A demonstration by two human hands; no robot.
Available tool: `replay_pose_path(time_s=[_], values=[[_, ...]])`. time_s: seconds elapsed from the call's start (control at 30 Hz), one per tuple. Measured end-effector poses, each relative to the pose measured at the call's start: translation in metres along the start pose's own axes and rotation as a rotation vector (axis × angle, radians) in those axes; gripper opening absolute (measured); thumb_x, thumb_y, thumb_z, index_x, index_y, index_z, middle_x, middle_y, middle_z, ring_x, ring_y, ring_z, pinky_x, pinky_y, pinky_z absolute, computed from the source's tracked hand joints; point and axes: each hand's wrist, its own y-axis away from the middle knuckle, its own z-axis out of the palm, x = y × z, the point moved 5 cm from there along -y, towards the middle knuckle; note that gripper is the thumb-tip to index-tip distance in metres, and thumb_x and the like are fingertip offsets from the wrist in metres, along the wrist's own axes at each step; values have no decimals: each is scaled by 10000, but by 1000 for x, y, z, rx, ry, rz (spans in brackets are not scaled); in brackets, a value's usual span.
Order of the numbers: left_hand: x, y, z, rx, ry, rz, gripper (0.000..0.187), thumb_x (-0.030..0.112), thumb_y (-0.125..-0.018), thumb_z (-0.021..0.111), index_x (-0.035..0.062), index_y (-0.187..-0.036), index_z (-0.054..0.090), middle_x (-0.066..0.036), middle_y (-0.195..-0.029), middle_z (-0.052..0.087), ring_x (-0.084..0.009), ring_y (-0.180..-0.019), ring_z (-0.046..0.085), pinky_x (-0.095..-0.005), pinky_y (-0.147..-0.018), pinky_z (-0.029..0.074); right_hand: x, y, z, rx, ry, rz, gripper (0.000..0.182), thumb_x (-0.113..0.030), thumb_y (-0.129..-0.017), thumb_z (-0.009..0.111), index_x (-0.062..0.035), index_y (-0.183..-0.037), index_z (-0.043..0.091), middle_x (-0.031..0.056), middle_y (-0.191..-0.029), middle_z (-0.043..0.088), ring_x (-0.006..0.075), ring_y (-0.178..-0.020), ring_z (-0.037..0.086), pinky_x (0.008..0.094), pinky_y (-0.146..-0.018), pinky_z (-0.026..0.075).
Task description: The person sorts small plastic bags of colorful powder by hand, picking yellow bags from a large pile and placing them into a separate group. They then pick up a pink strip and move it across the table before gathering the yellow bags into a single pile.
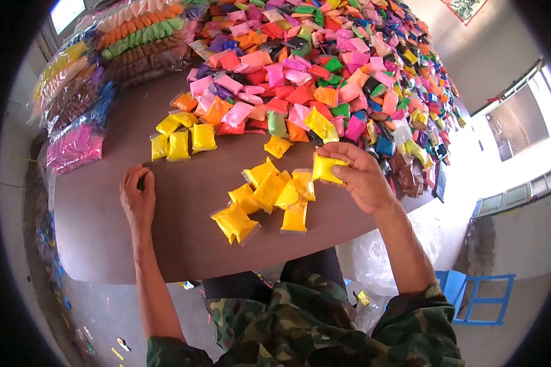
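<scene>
Head view: the brown surface (165, 238) carries a mixed-colour heap of packets (312, 93) along its far side. Nearer me lies a loose cluster of yellow packets (268, 191). My left grip (138, 192) is released, loosely curled; my right grip (364, 177) pinches one yellow packet (326, 170) beside the cluster.

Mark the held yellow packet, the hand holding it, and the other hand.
Yellow packet (325, 169), head view: middle of its visible face.
Right hand (366, 177), head view: middle of the hand.
Left hand (138, 197), head view: middle of the hand.
</scene>
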Motion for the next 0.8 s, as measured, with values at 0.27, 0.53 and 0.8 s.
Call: replay_pose_path(time_s=[0.27, 0.53, 0.8], values=[[-2, 0, 2, 21, 25, 23, 172, 181, -956, 702, 42, -1048, 744, -119, -1248, 709, -323, -1192, 632, -421, -1049, 485, 4, 2, 23, 5, -87, 21, 496, 100, -950, 514, 7, -1437, 531, 153, -1422, 603, 238, -1318, 589, 400, -1104, 522], [4, 0, -3, 31, -7, 59, 182, 160, -961, 710, 16, -1068, 742, -156, -1258, 708, -330, -1196, 652, -415, -1057, 494, -7, -5, 49, -14, -138, 18, 508, 90, -923, 454, 23, -1418, 544, 146, -1426, 595, 239, -1313, 593, 409, -1118, 507], [9, 1, -4, 70, 2, 59, 151, 136, -917, 721, 30, -1024, 734, -140, -1225, 712, -345, -1161, 642, -436, -1025, 504, -17, -89, 127, -171, 225, -288, 494, 79, -954, 479, 13, -1439, 541, 123, -1413, 601, 222, -1351, 555, 323, -1127, 448]])
